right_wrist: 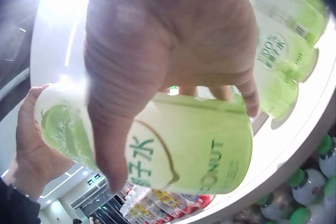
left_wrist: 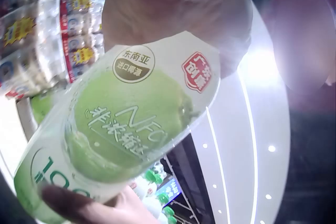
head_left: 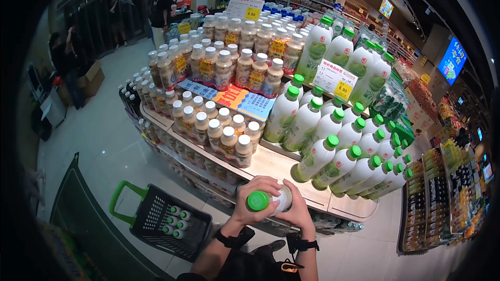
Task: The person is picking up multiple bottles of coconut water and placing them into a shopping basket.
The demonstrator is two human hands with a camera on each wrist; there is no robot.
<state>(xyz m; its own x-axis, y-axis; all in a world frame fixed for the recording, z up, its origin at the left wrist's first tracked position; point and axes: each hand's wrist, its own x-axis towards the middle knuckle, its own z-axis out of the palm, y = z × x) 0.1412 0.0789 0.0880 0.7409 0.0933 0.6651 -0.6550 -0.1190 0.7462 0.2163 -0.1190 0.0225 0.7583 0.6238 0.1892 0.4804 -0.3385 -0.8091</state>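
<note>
Both hands hold one white and green coconut water bottle in front of the body, its green cap facing up toward the head camera. My left hand grips it near the cap end. Around the lower body curl the fingers and thumb of my right hand. In the left wrist view the label shows a green coconut and "NFC". The right wrist view shows the thumb across the bottle's side, with the word "CONUT" readable toward its base.
Rows of similar coconut water bottles stand on the display counter ahead. Left of them are packs of white-capped bottles and price signs. A dark shopping basket with several small bottles is at the lower left. Other people stand farther back.
</note>
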